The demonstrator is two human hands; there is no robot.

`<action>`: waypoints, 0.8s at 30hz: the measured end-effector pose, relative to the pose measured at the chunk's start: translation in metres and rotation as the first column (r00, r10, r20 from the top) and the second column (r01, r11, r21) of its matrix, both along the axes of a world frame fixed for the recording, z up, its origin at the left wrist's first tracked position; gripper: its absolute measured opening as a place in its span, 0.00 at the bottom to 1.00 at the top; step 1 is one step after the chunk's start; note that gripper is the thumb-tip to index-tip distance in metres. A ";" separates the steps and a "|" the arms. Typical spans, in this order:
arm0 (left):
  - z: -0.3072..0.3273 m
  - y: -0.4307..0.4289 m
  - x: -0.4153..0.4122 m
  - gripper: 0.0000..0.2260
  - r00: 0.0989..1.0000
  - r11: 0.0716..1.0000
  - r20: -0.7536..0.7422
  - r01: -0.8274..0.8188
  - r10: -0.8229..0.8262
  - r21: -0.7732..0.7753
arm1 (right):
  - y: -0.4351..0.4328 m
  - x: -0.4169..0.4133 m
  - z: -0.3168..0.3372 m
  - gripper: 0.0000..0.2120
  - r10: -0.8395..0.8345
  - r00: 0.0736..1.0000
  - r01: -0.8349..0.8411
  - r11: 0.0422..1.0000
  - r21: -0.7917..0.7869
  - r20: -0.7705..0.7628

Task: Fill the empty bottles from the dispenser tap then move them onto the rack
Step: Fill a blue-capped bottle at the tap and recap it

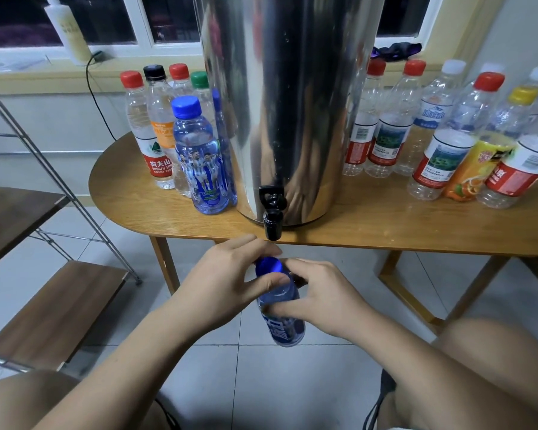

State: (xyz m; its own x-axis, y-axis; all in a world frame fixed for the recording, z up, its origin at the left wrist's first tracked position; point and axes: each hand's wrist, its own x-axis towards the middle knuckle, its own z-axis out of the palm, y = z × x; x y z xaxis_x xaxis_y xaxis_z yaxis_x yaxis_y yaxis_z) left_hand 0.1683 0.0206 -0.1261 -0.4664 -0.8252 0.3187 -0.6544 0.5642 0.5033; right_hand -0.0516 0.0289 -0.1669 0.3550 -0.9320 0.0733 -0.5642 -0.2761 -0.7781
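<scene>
A blue bottle with a blue cap is held in the air just below the black tap of the steel dispenser. My right hand grips the bottle's body. My left hand has its fingers and thumb curled round the cap. Several capped bottles stand to the left of the dispenser on the wooden table. Several more bottles stand to its right. The rack's wooden shelves are at the far left.
The rack's metal frame slants up at the left. A white bottle and a black cable are by the window sill. Grey floor tiles lie under the hands. My knees show at the bottom corners.
</scene>
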 end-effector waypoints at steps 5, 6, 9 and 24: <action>-0.014 0.003 0.010 0.29 0.994 0.979 -0.109 0.010 0.012 0.201 | 0.002 -0.008 0.005 0.28 -0.022 0.999 0.023 0.999 -0.032 0.034; -0.017 0.004 0.012 0.32 0.995 0.968 -0.094 0.011 0.013 0.251 | 0.003 -0.010 0.006 0.28 -0.030 0.998 0.031 0.999 -0.034 0.046; -0.028 0.007 0.011 0.40 0.997 0.924 -0.073 0.045 -0.019 0.379 | 0.007 -0.016 0.009 0.27 -0.050 0.995 0.054 0.998 -0.038 0.086; -0.045 0.020 -0.021 0.22 0.988 0.969 -0.128 -0.052 0.084 0.241 | 0.011 -0.031 0.019 0.26 -0.067 0.972 0.071 0.997 -0.011 0.227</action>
